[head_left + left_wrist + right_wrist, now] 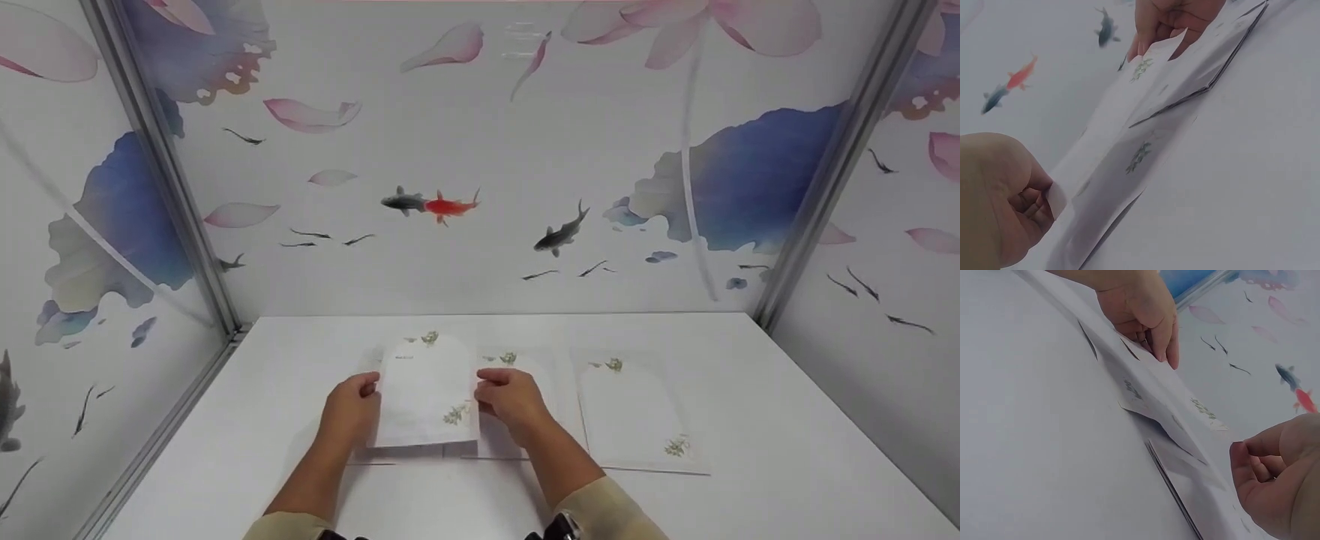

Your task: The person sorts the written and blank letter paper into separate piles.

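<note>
A white sheet of paper point(424, 397) with printed green leaves and a short line of small text is raised above the table, its face toward the head camera. My left hand point(352, 409) pinches its left edge between thumb and fingers. At the opposite edge, my right hand point(514, 397) holds the paper with thumb and index finger. The left wrist view shows the left hand point(1008, 199) at the near end of the sheet point(1100, 124), and the right hand point(1176, 22) at the far end. Under the raised sheet, other paper is partly hidden.
Similar printed papers lie in a middle pile point(517, 442) partly under my right hand and a right pile point(630, 412). The white table point(787, 450) meets a back wall point(465, 277) printed with fish and petals. Metal posts point(161, 180) stand at the corners.
</note>
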Motion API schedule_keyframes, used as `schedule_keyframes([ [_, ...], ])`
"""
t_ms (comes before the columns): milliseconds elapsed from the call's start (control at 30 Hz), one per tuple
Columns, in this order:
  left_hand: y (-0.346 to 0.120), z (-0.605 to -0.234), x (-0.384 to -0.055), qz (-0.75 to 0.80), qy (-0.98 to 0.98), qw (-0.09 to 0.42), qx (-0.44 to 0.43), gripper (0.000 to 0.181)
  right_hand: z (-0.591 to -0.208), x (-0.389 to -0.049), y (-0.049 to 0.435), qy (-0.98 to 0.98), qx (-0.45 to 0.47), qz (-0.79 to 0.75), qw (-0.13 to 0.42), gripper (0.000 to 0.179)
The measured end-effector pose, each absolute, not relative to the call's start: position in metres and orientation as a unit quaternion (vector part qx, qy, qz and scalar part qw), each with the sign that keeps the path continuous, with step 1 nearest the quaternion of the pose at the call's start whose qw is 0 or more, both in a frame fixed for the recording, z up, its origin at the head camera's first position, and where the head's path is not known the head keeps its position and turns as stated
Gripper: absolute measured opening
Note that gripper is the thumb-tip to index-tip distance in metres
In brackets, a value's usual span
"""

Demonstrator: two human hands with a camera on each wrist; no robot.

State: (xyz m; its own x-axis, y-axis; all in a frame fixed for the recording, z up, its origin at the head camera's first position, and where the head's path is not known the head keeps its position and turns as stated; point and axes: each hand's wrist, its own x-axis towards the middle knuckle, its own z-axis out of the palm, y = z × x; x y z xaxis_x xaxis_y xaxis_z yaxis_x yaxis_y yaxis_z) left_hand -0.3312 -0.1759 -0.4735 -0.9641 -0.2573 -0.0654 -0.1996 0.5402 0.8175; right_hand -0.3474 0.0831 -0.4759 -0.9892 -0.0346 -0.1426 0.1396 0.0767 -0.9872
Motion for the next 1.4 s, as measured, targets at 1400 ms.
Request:
schedule_keyframes([
  [1400, -0.141, -0.480, -0.345, -0.448, -0.889, 0.083, 0.051, 0.044, -0.472, -0.354, 0.145, 0.822, -0.030, -0.566, 0.054, 0.039],
])
